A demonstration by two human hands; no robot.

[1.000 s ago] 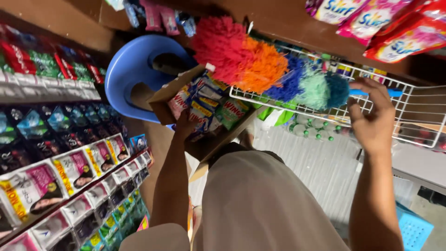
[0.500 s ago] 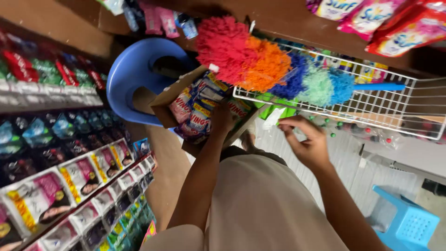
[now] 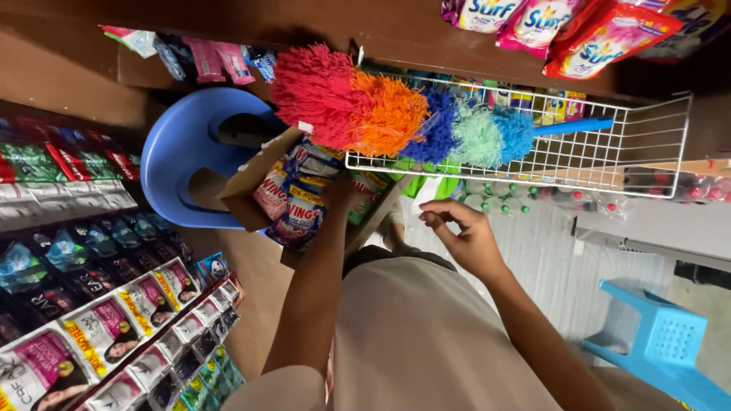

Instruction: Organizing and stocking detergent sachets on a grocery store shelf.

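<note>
Sachets [image 3: 293,202] fill an open cardboard box [image 3: 251,183] that rests against a blue stool [image 3: 171,152], just below a wire basket [image 3: 647,144] holding a bright duster [image 3: 381,114]. The left hand [image 3: 340,190] reaches into the box among the packets; its fingers are mostly hidden behind them, so I cannot tell whether it grips anything. The right hand [image 3: 464,236] hovers apart from the box, empty, its fingers curled loosely with thumb and forefinger close together. Judging by their look, the sachets are light, soft and glossy, joined in strips, so they likely slide and flop; a hold across the flat of a strip or bunch seems surer than at a slick edge. The box looks thin and easily bent, best held from beneath. Shelves [image 3: 114,320] of more packets line the left.
</note>
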